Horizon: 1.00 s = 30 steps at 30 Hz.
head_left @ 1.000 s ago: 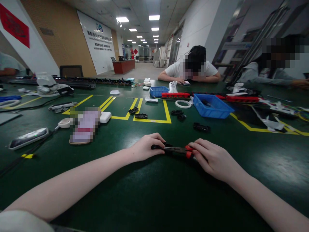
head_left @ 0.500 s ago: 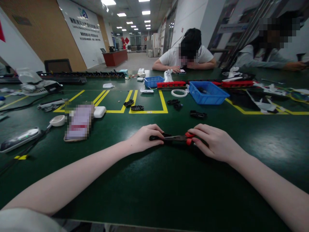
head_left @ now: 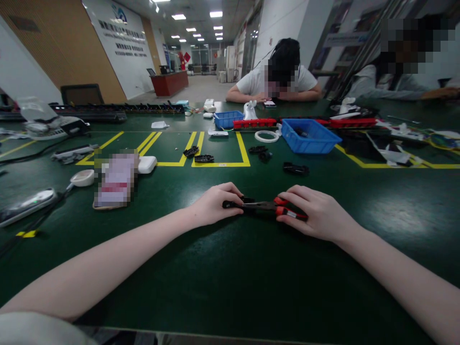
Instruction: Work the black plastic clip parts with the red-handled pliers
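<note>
My left hand [head_left: 223, 205] is closed on a small black plastic part [head_left: 227, 204], pinched between thumb and fingers just above the green table [head_left: 230, 273]. Needle-nose pliers [head_left: 268, 205] with red and black handles are in my right hand [head_left: 312, 211], its fingers wrapped round the grips. Their metal jaws reach leftward to the black part at my left fingertips. Whether the jaws grip it I cannot tell. Beyond my hands lie similar black parts, one [head_left: 295, 168] behind the right hand and another [head_left: 204, 158] by the yellow tape.
A blue bin [head_left: 309, 137] stands behind my right hand, beside a white ring [head_left: 266, 137]. To the left lie a phone [head_left: 117, 182], a white case [head_left: 147, 165] and a cable [head_left: 39, 218]. Two people sit across the table, one [head_left: 247, 86] leaning on it.
The plier handles have spread apart in my right hand, and the lower handle now shows below the fingers. My left hand holds the black part in nearly the same place.
</note>
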Available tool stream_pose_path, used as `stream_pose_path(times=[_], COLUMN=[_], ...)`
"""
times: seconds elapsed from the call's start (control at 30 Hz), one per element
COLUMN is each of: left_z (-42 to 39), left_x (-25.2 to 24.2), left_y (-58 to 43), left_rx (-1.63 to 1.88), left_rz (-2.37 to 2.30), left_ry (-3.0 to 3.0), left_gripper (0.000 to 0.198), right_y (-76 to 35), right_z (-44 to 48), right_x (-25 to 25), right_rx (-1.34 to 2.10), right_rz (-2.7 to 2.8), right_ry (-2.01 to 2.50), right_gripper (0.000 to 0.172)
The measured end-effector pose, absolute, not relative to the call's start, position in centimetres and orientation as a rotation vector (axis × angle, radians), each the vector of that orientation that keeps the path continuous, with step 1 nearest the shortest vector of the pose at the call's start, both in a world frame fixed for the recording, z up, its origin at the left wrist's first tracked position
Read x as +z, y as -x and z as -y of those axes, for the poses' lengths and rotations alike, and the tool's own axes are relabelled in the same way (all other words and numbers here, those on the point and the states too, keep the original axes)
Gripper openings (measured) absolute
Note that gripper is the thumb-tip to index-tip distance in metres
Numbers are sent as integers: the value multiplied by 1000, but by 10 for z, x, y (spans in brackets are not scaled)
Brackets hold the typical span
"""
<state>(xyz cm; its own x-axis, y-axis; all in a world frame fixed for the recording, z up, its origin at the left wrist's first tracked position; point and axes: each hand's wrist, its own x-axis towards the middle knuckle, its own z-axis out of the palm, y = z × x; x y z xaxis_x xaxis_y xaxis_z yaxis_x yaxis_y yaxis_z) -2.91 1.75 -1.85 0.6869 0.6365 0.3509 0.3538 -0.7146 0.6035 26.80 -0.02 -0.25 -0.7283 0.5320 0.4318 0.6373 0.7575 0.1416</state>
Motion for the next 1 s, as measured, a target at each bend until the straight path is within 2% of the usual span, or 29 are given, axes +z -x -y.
stream_pose_path(times=[0.1, 0.33, 0.77, 1.0], left_z=[-18, -17, -17, -16], left_x=[-18, -16, -17, -16], left_y=[29, 28, 29, 29], left_rx=[751, 730, 729, 723], left_rz=[-769, -763, -748, -757], left_ry=[-2399, -2397, -2391, -2375], left_gripper=[13, 14, 12, 10], right_y=[-269, -275, -273, -273], right_z=[0, -3, -3, -3], right_x=[-1, 1, 1, 0], right_rx=[-444, -458, -522, -471], right_rz=[2596, 2596, 2535, 2532], right_ry=[885, 880, 865, 875], right_gripper=[47, 39, 45, 41])
